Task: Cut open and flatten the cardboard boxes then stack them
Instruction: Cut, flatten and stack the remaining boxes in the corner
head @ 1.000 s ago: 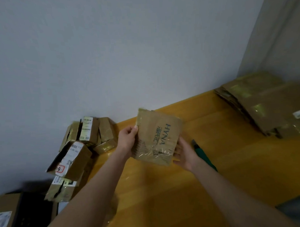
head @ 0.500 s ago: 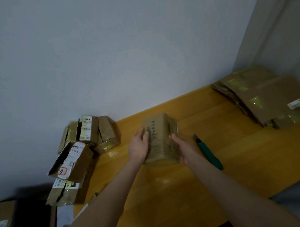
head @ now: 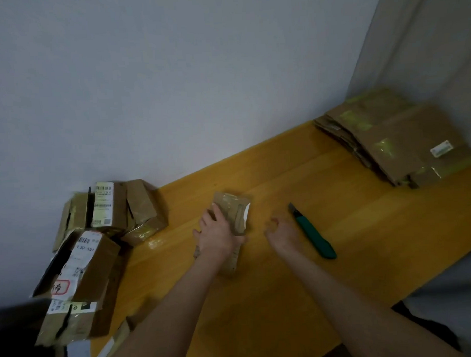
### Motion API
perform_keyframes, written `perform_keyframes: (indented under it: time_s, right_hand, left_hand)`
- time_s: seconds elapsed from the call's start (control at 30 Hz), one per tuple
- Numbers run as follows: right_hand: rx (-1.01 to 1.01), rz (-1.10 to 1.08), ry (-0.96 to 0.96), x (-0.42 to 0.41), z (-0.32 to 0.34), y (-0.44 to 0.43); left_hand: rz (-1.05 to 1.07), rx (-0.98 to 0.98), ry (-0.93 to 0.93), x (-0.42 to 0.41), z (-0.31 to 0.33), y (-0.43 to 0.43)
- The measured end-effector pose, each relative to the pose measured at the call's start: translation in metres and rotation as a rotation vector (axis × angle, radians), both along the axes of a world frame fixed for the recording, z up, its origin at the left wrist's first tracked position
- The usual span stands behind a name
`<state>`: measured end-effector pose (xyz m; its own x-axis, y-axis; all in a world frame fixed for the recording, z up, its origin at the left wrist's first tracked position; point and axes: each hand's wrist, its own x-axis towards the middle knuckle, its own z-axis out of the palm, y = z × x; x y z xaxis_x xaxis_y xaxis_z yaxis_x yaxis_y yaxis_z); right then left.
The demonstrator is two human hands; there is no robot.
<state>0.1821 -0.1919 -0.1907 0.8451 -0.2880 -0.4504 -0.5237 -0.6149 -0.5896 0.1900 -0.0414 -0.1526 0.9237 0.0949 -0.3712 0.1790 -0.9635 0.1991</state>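
Got a small taped cardboard box (head: pixel 234 211) lying on the yellow wooden table (head: pixel 346 254), about mid-table and not far from the wall. Pressing on top of it with the left hand (head: pixel 217 232), palm down, fingers laid fairly flat over the tape. Holding nothing in the right hand (head: pixel 283 231), fingers loosely curled, just off the table between the box and a green utility knife (head: pixel 312 233). Also got a stack of flattened cardboard (head: pixel 404 143) in the far right corner and a pile of unopened labelled boxes (head: pixel 97 231) on the left.
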Motion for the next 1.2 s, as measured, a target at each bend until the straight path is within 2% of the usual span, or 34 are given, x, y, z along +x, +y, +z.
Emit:
perform_keyframes:
  time_s: [0.13,0.2,0.27,0.43,0.6,0.7,0.77,0.93,1.07,1.2]
  right_hand:
    - [-0.352,0.072,0.158,0.0,-0.031,-0.045]
    - [-0.436,0.121,0.236,-0.002,-0.043,-0.054]
    - [-0.492,0.149,0.2,-0.005,-0.051,-0.054]
    - [-0.37,0.224,0.143,-0.003,-0.051,-0.032]
    - [0.267,-0.045,0.113,0.012,-0.024,-0.017]
    - [0.429,-0.072,0.042,0.013,-0.006,-0.012]
    - [0.392,0.058,-0.041,0.007,0.002,-0.01]
    - [0.127,0.315,-0.199,-0.011,0.018,-0.014]
    - [-0.044,0.423,-0.196,-0.018,0.033,-0.016]
    - [-0.069,0.463,-0.168,-0.016,0.045,-0.013]
  left_hand:
    - [-0.251,0.06,0.03,0.01,-0.002,0.021]
    - [-0.383,0.124,0.069,0.012,0.002,0.039]
    - [-0.42,0.171,0.094,0.013,0.004,0.051]
    - [-0.303,0.236,0.124,0.006,0.002,0.038]
    - [-0.374,0.298,0.007,0.008,0.017,0.045]
    - [-0.371,0.339,-0.022,0.008,0.022,0.055]
    - [-0.306,0.291,0.034,0.006,0.019,0.058]
    - [-0.274,0.216,0.075,0.01,0.016,0.064]
    - [-0.268,0.202,0.073,0.011,0.015,0.064]
    - [-0.268,0.196,0.063,0.009,0.014,0.063]
